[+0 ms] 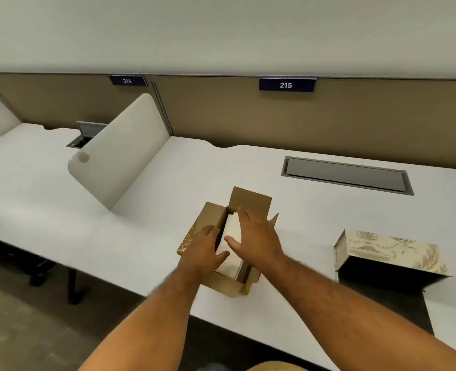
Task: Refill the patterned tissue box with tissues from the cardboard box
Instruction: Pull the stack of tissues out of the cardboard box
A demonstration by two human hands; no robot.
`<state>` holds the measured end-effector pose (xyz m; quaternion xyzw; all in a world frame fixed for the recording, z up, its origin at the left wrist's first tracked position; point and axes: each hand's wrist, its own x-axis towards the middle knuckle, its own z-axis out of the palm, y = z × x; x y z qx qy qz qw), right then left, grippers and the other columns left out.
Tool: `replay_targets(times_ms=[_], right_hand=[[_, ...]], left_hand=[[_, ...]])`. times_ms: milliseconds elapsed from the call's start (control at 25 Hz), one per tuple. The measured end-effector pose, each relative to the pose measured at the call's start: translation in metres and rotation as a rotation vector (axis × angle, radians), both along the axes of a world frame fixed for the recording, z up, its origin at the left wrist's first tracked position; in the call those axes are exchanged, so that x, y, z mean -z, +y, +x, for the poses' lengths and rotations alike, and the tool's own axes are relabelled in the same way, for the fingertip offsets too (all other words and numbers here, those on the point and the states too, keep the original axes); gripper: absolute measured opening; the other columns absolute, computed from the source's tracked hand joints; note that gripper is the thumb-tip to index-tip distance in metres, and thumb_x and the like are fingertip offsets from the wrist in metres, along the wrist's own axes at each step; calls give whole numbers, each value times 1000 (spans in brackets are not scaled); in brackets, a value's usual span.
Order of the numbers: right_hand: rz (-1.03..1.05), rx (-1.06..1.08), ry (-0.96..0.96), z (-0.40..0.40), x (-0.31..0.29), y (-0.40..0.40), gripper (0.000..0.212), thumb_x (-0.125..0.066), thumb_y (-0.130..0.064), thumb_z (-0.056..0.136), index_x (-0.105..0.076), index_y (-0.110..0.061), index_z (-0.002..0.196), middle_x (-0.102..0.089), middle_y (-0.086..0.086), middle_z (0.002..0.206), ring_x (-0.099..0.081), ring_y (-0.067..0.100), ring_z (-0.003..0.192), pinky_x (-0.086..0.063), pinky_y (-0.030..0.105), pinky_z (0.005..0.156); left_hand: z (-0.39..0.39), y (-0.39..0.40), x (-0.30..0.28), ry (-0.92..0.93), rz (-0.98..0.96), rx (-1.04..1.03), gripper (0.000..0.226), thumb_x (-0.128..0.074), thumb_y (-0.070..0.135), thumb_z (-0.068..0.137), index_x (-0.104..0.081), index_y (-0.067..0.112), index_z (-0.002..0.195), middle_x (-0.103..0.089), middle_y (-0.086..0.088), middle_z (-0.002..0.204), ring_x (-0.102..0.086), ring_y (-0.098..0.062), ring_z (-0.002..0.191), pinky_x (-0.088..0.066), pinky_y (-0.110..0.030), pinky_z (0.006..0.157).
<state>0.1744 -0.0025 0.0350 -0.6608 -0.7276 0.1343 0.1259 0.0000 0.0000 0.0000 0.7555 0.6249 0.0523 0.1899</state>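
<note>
An open brown cardboard box [232, 286] sits on the white desk [154, 223] in front of me, flaps spread. Inside it lies a white stack of tissues [233, 228]. My left hand [204, 251] reaches into the box at the stack's left edge, fingers curled against it. My right hand [256, 235] lies over the stack's right side with fingers spread. Whether either hand has a firm grip on the stack is unclear. The patterned tissue box [390, 253], cream with a gold design, lies on its side to the right, its dark opening facing me.
A rounded white divider panel [119, 156] stands to the left. A grey cable hatch [347, 174] is set in the desk behind the boxes. Tan partition walls carry signs 214 and 215. The desk's front edge runs diagonally below my arms.
</note>
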Motion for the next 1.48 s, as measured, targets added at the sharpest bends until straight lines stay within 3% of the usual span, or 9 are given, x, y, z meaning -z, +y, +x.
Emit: replay_targets(times_ms=[120, 320, 600, 720, 840, 960, 1040, 1200, 1480], right_hand=[[-42, -72, -119, -15, 9, 14, 81, -57, -61, 94, -38, -15, 158, -58, 8, 150, -54, 29, 136, -44, 45, 112], [-170, 19, -53, -36, 17, 34, 67, -60, -57, 94, -50, -16, 145, -70, 9, 128, -67, 29, 114, -58, 44, 93], [-357, 420, 342, -48, 46, 37, 81, -68, -63, 82, -46, -18, 145, -56, 10, 134, -63, 29, 116, -55, 32, 86], [-366, 581, 580, -55, 72, 29, 88, -72, -65, 70, -45, -27, 145, -62, -1, 134, -64, 22, 122, -61, 37, 94], [-368, 739, 726, -65, 73, 27, 86, -74, -53, 84, -36, -19, 153, -62, 3, 139, -63, 25, 127, -57, 41, 105], [-451, 824, 762, -68, 72, 29, 98, -78, -33, 89, -14, -12, 162, -51, 9, 150, -53, 30, 138, -48, 34, 105], [-505, 876, 799, -69, 80, 30, 93, -78, -30, 90, -18, -14, 159, -50, 10, 150, -53, 30, 137, -49, 35, 104], [-588, 1009, 998, -72, 93, 29, 77, -74, -37, 89, -35, -16, 152, -58, 8, 141, -59, 28, 126, -52, 45, 110], [-598, 1099, 1035, -78, 102, 35, 59, -69, -30, 95, -46, -12, 146, -61, 11, 140, -60, 29, 127, -53, 37, 104]], left_hand=[[3, 14, 3, -64, -8, -103, 22, -61, 41, 92, -63, 20, 100, -64, -2, 110, -62, -18, 91, -48, -28, 69], [-1, 38, 1, 24, -44, -169, 23, -60, 39, 96, -71, 19, 99, -69, 3, 86, -66, -16, 77, -63, -36, 75], [-9, 66, 18, 10, -52, 18, 21, -60, 31, 97, -76, 17, 96, -73, 3, 85, -64, -13, 72, -58, -27, 72], [-5, 66, 36, -67, -161, 75, 22, -61, 26, 96, -74, 15, 110, -75, -1, 100, -68, -16, 85, -57, -28, 76], [1, 62, 57, -301, -380, 74, 49, -62, 32, 96, -56, 13, 141, -70, -7, 130, -69, -22, 113, -55, -31, 96], [6, 67, 81, -333, -630, -127, 79, -58, 43, 95, -30, 5, 158, -58, -14, 147, -61, -30, 129, -46, -31, 102], [9, 71, 91, -382, -708, -221, 75, -54, 47, 91, -43, 5, 152, -60, -16, 145, -62, -30, 125, -48, -35, 108], [14, 73, 93, -499, -758, -337, 38, -53, 21, 103, -57, 1, 134, -67, -16, 131, -66, -32, 117, -54, -38, 100], [15, 74, 100, -493, -772, -363, 52, -54, 27, 92, -58, 4, 138, -69, -17, 128, -69, -31, 116, -56, -46, 104]])
